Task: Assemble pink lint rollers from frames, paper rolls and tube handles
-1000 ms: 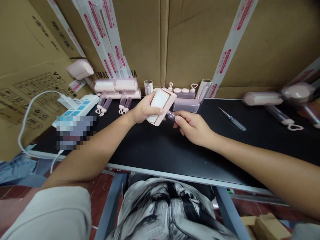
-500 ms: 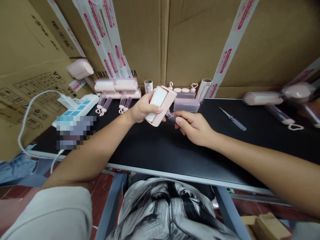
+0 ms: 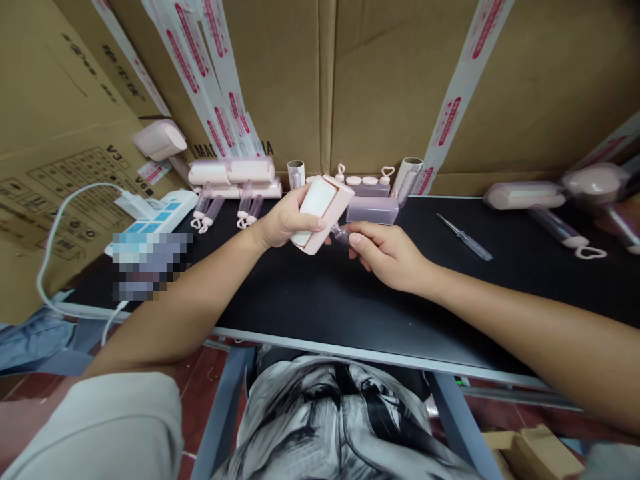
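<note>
My left hand (image 3: 287, 219) is closed around a lint roller head (image 3: 325, 215), its thumb lying across the white roll in the pale pink casing. The head is held tilted above the black table. My right hand (image 3: 383, 252) pinches a translucent purplish handle (image 3: 342, 235) at the lower right side of the head. Handle and head meet or nearly touch; the exact joint is hard to make out. Fingers hide most of the handle. Behind my hands stand a translucent purple cover (image 3: 373, 210) and a white paper roll (image 3: 410, 177).
A screwdriver (image 3: 465, 237) lies on the table to the right. Finished-looking lint rollers (image 3: 233, 172) are stacked at the back left, others (image 3: 525, 197) at the right. A power strip (image 3: 165, 213) with a white cable sits at the left. Cardboard boxes (image 3: 380, 87) wall the back.
</note>
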`<action>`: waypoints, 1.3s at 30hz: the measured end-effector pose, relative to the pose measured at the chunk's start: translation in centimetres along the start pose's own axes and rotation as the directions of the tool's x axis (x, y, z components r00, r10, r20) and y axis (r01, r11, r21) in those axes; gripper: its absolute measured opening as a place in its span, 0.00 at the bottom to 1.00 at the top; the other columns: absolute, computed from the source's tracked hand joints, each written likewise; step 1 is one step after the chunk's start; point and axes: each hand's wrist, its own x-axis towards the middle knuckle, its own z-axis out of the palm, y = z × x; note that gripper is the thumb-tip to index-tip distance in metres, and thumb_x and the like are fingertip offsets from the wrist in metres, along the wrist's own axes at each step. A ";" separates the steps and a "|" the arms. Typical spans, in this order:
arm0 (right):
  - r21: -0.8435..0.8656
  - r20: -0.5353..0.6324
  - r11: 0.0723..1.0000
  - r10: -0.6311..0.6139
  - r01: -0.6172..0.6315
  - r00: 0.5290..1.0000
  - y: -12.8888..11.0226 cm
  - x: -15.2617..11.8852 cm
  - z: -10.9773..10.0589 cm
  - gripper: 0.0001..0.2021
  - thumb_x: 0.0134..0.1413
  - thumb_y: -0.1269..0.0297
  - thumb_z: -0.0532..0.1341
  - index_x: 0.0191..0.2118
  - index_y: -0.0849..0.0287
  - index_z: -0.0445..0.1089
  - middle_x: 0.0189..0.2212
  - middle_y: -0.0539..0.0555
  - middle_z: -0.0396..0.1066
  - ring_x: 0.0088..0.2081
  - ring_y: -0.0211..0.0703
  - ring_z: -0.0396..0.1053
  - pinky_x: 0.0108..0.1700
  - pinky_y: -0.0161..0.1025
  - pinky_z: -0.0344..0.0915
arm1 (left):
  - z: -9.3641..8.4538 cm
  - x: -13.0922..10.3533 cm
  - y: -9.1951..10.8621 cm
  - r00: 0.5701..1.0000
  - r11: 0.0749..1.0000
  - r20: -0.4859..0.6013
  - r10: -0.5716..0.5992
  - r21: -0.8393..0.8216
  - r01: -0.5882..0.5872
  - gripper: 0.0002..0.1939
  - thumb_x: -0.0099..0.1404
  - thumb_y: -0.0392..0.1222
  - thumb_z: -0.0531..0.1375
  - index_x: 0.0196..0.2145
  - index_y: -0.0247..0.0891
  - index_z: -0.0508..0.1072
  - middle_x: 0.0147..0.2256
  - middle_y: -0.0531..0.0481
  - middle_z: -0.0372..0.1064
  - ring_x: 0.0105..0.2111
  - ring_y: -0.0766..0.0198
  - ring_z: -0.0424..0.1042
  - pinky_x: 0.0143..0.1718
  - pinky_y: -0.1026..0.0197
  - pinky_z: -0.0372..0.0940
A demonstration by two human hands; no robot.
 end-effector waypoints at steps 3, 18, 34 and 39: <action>-0.005 0.016 1.000 0.004 -0.004 1.000 -0.1 0.2 -0.3 0.21 0.78 0.50 0.53 0.51 0.58 0.78 0.31 0.52 0.77 0.33 0.41 0.75 0.36 0.37 0.65 | 0.3 0.0 0.1 1.000 1.000 -0.021 0.016 -0.011 -0.016 0.42 0.49 0.49 0.79 0.56 0.35 0.68 0.34 0.46 0.79 0.28 0.54 0.81 0.30 0.56 0.78; -0.102 0.010 0.994 -0.032 0.033 0.999 -0.5 1.2 -1.1 0.23 0.78 0.50 0.51 0.46 0.61 0.78 0.27 0.51 0.74 0.28 0.39 0.70 0.34 0.36 0.61 | 1.3 -0.1 0.2 0.990 0.997 -0.123 0.065 -0.034 -0.069 0.39 0.49 0.46 0.79 0.54 0.34 0.71 0.38 0.44 0.80 0.34 0.53 0.82 0.31 0.56 0.81; -0.161 0.010 0.987 -0.022 0.024 1.000 -0.5 0.9 -0.1 0.19 0.76 0.57 0.51 0.46 0.61 0.77 0.29 0.54 0.75 0.30 0.43 0.71 0.37 0.39 0.62 | 0.5 0.3 -0.3 0.967 0.900 -0.050 0.250 0.381 -0.212 0.39 0.48 0.55 0.78 0.52 0.37 0.72 0.42 0.47 0.75 0.40 0.56 0.76 0.43 0.56 0.73; -0.057 0.098 0.994 0.096 -0.091 0.991 -0.7 0.8 -0.5 0.24 0.77 0.47 0.49 0.33 0.57 0.69 0.23 0.50 0.70 0.25 0.40 0.67 0.32 0.37 0.60 | 0.8 0.2 -1.0 0.991 0.971 -0.051 0.125 0.211 -0.112 0.36 0.50 0.56 0.77 0.51 0.38 0.71 0.36 0.50 0.76 0.33 0.58 0.76 0.37 0.56 0.74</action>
